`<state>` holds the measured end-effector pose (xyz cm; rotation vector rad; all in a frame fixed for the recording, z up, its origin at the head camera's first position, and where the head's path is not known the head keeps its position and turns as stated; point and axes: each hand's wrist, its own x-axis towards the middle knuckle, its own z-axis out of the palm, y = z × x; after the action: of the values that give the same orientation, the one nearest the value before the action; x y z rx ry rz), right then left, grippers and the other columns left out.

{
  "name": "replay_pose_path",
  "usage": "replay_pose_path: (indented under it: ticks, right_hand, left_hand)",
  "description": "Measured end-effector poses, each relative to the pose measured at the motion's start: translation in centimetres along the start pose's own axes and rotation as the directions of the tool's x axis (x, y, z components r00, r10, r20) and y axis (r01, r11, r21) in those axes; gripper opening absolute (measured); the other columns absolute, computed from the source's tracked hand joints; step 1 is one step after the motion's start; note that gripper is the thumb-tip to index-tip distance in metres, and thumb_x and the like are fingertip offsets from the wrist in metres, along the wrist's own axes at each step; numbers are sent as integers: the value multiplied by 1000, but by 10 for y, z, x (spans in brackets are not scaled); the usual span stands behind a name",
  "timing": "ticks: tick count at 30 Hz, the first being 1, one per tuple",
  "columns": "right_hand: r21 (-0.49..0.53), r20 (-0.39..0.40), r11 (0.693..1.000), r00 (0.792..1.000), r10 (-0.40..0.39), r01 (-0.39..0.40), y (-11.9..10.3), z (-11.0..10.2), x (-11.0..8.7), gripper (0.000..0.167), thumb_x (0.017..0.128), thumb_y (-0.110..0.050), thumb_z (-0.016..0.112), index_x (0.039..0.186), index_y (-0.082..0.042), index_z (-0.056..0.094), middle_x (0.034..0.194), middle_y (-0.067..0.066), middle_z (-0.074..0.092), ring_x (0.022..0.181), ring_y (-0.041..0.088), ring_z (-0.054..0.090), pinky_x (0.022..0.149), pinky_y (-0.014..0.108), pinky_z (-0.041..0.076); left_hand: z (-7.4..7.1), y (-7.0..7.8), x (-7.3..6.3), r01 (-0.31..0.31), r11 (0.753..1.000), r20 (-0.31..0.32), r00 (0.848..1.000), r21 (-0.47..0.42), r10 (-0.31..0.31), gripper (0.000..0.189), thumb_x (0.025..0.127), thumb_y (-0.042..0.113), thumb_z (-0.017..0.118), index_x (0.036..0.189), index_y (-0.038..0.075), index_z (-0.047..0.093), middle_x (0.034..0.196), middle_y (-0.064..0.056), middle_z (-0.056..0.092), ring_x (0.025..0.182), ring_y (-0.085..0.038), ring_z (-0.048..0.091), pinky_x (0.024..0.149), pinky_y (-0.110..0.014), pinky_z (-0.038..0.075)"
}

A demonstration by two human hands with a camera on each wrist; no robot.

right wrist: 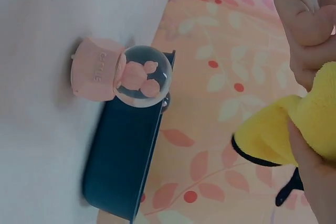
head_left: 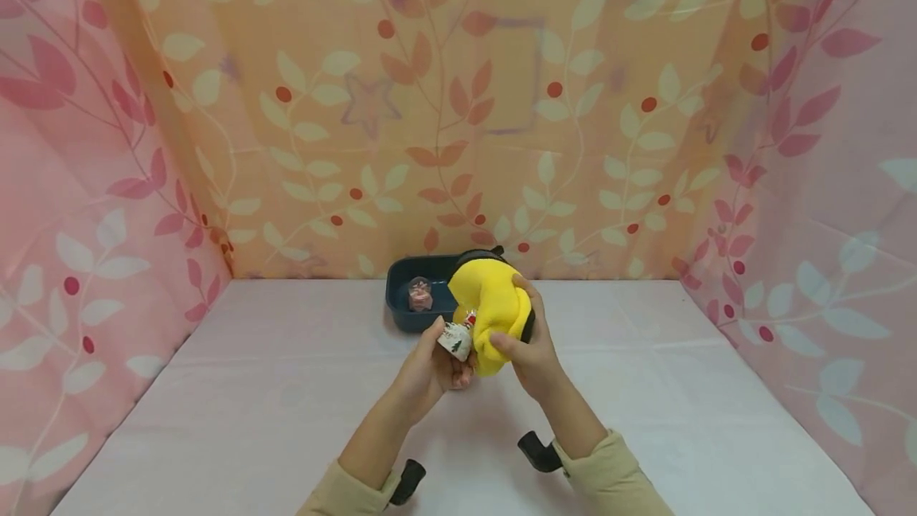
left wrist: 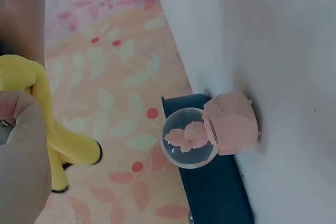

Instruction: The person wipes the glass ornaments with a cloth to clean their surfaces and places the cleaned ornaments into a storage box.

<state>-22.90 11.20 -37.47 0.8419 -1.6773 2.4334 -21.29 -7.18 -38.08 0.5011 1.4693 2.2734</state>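
Note:
My left hand (head_left: 423, 373) grips a small white figurine-like ornament (head_left: 455, 340) with dark green marks and a bit of red at its top. Part of it is hidden behind a yellow cloth (head_left: 494, 301) with black edging. That cloth is bunched in my right hand (head_left: 536, 349), thumb over its front, and it overlaps the ornament's upper end. In the left wrist view, yellow folds (left wrist: 73, 145) hang beyond the left hand. A pink snow globe (right wrist: 97, 72) with pink figures inside its clear ball stands upright on the table below the hands.
Behind the pink globe stands a dark blue tray (head_left: 401, 322). Inside it lies a small pinkish ornament (head_left: 419, 294). Pale cloth covers the table (head_left: 286, 388), and patterned curtains (head_left: 444, 102) close off the back and sides. Black wrist mounts (head_left: 539, 452) stick out by the sleeves.

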Motion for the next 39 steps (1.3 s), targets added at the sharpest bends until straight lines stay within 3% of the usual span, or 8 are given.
replay_pose_path:
  ticks: [4, 10, 13, 18, 23, 30, 35, 39]
  right_hand:
    - [-94, 52, 994, 996, 67, -62, -3, 4, 2, 87, 78, -6, 73, 146, -16, 20, 126, 10, 37, 101, 19, 49, 85, 27, 47]
    - [-180, -105, 977, 990, 96, -114, -4, 11, 0, 81, 73, 2, 68, 141, -9, 25, 120, 11, 40, 95, 22, 51, 79, 27, 50]
    - [-226, -174, 966, 981, 89, -127, -3, 14, -1, 80, 73, 3, 68, 141, -8, 27, 119, 13, 41, 94, 24, 51, 77, 27, 51]
    - [-253, -251, 960, 966, 55, -120, -2, 16, 0, 79, 73, 5, 68, 140, -8, 30, 119, 14, 41, 95, 25, 50, 77, 28, 51]
    - [-239, -288, 967, 957, 15, -87, -4, 17, 1, 71, 73, 5, 66, 137, -3, 35, 117, 13, 44, 96, 24, 50, 79, 28, 50]
    - [-191, -305, 981, 952, -14, -47, -4, 15, 2, 61, 75, 8, 62, 132, 1, 39, 112, 10, 47, 92, 21, 52, 77, 28, 51]
    - [-126, -375, 989, 927, 25, -78, -5, 13, 3, 53, 78, 10, 59, 127, 1, 42, 106, 8, 49, 88, 18, 53, 74, 28, 51]
    - [-104, -419, 990, 907, 46, -98, -6, 13, 4, 50, 79, 12, 57, 126, 1, 44, 104, 7, 50, 87, 18, 52, 73, 27, 50]
  left_hand:
    - [2, -1, 1, 24, 994, -31, 999, 110, -21, 58, 105, 48, 12, 109, 4, 49, 79, -2, 53, 63, -12, 47, 60, -24, 40]
    - [10, 1, 1, 79, 963, -54, 996, 259, -67, 55, 105, 48, 18, 111, 1, 44, 76, -4, 50, 60, -12, 46, 59, -26, 38]
    - [13, 2, -1, 85, 961, -91, 994, 264, -62, 44, 104, 40, 33, 122, 0, 30, 76, -4, 49, 61, -11, 47, 59, -25, 38]
    - [14, 1, -2, 53, 974, -147, 989, 219, -20, 52, 102, 28, 47, 134, 2, 14, 80, -4, 52, 67, -10, 50, 66, -23, 42]
    - [13, -3, -2, 12, 975, -171, 985, 222, 27, 47, 105, 32, 41, 134, 3, 17, 83, -4, 53, 70, -9, 53, 69, -22, 44]
    - [10, -5, -2, -22, 966, -122, 991, 256, 55, 45, 107, 38, 26, 130, 0, 20, 87, -7, 49, 67, -13, 49, 67, -26, 42]
    - [7, -6, -3, -25, 976, -78, 996, 217, 43, 39, 108, 35, 18, 120, 1, 30, 91, -10, 44, 66, -15, 46, 65, -26, 42]
    - [5, -5, -4, -7, 985, -57, 998, 174, 17, 45, 108, 38, 13, 114, -1, 36, 88, -8, 47, 63, -11, 46, 64, -24, 42]
